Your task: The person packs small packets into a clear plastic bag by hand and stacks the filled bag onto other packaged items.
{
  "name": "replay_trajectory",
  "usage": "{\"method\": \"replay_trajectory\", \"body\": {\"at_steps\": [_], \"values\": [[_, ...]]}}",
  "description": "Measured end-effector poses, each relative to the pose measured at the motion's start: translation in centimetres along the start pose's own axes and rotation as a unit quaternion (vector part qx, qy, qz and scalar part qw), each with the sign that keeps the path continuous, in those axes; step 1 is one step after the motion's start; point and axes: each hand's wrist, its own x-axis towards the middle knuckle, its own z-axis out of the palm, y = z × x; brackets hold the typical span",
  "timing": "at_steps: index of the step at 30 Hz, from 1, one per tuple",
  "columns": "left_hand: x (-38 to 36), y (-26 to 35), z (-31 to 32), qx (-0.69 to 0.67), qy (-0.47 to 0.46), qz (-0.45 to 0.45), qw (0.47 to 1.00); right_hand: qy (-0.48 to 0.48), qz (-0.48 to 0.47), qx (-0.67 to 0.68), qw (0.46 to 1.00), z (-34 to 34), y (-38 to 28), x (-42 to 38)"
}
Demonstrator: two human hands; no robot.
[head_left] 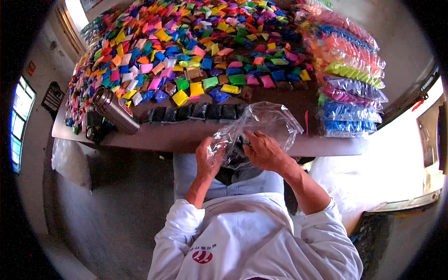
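A clear plastic bag [278,116] is spread between my hands, just above my lap at the table's front edge. My left hand [208,157] is closed around its left side, where the film is bunched. With bent fingers, my right hand [266,151] grips the bag on the other side; the fingertips are partly hidden by film and glare. Something dark, perhaps a black packet [238,148], shows through the plastic between the hands. Just beyond lies a row of several small black packets [199,111], side by side on the table.
Small packets in many colours [186,60] are heaped across the table [163,138]. To the right is a stack of filled clear bags [352,109], sorted by colour. A metal flask [116,111] leans at the left, beside a dark round object [91,133]. Large plastic sacks [72,161] flank the table.
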Motion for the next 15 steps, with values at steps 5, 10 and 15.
{"method": "replay_trajectory", "body": {"at_steps": [5,10,15], "values": [[0.0,-0.7,0.2,-0.011,0.003,0.007,1.000,-0.026,-0.015,0.036,0.999,-0.5,0.4,-0.3],[0.1,-1.2,0.3,-0.026,-0.004,0.007,1.000,-0.018,-0.003,-0.004,1.000,-0.1,0.8,-0.6],[-0.1,-1.3,0.4,-0.018,-0.002,-0.005,1.000,0.036,-0.010,0.037,0.999,1.0,1.5,-0.2]]}}
